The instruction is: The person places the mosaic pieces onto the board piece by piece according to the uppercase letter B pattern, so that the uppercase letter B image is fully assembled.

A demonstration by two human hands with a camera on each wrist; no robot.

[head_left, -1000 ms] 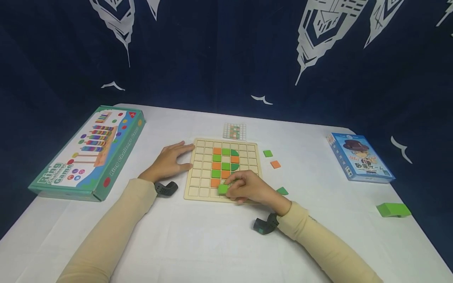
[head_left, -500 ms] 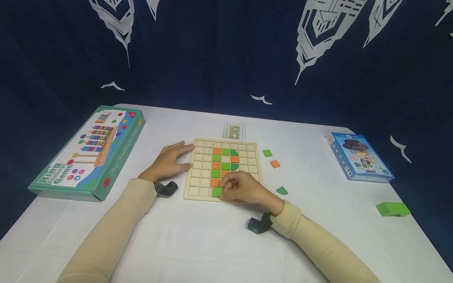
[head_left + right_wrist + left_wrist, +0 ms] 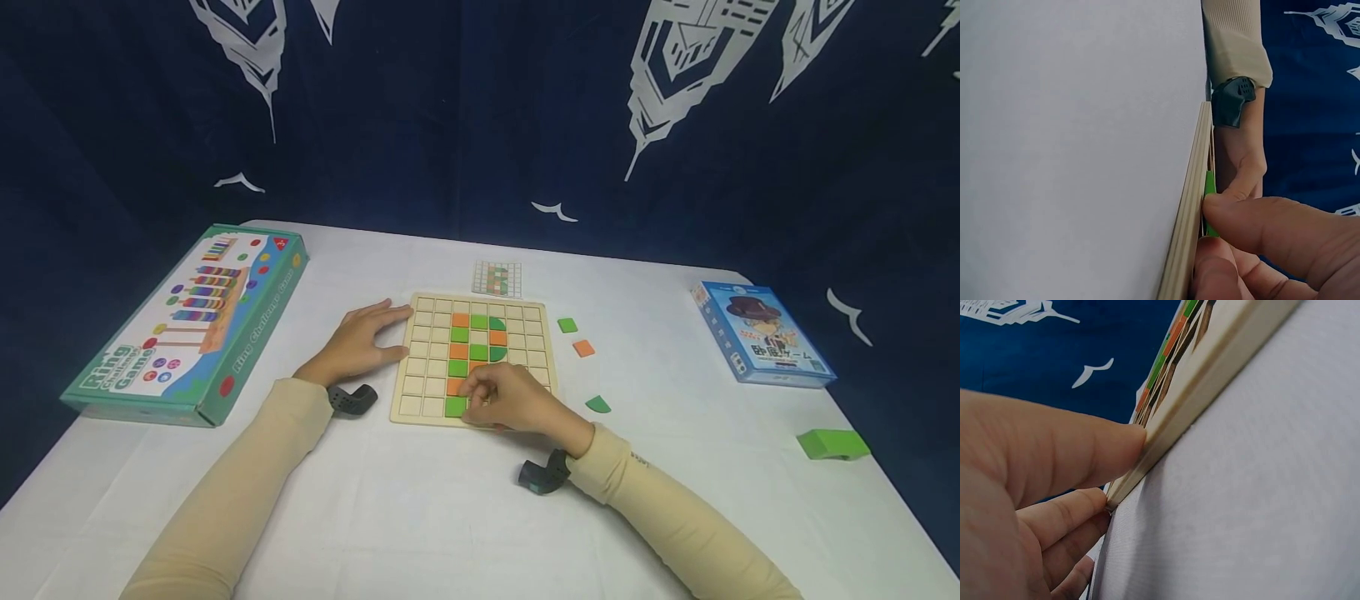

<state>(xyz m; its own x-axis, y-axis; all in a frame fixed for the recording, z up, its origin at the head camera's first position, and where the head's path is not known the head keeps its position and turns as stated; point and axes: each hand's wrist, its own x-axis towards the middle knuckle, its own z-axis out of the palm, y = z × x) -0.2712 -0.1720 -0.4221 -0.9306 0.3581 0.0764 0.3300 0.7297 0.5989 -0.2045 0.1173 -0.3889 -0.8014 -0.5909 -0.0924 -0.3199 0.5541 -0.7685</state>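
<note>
Near the front edge of the wooden grid board (image 3: 420,387), my right hand (image 3: 517,400) pinches a green square tile (image 3: 455,407) in the lowest row. In the right wrist view the thumb presses against that green tile (image 3: 1211,187), low at the board's face. My left hand (image 3: 358,342) rests beside the board with fingers and thumb spread, their tips touching its left edge. Orange and green squares and dark green quarter-round tiles (image 3: 497,354) fill a block in the board's middle. Part of this block is hidden behind my right hand.
Right of the board lie a green square (image 3: 567,325), an orange square (image 3: 583,348) and a dark green quarter-round tile (image 3: 597,404). A pattern card (image 3: 497,279) lies behind it. Boxes stand left (image 3: 187,325) and right (image 3: 765,333), with a green block (image 3: 834,444) at far right.
My right hand has moved left with the green square tile, which has come down into the lowest row under the orange one. My left hand has stayed at the board's edge.
</note>
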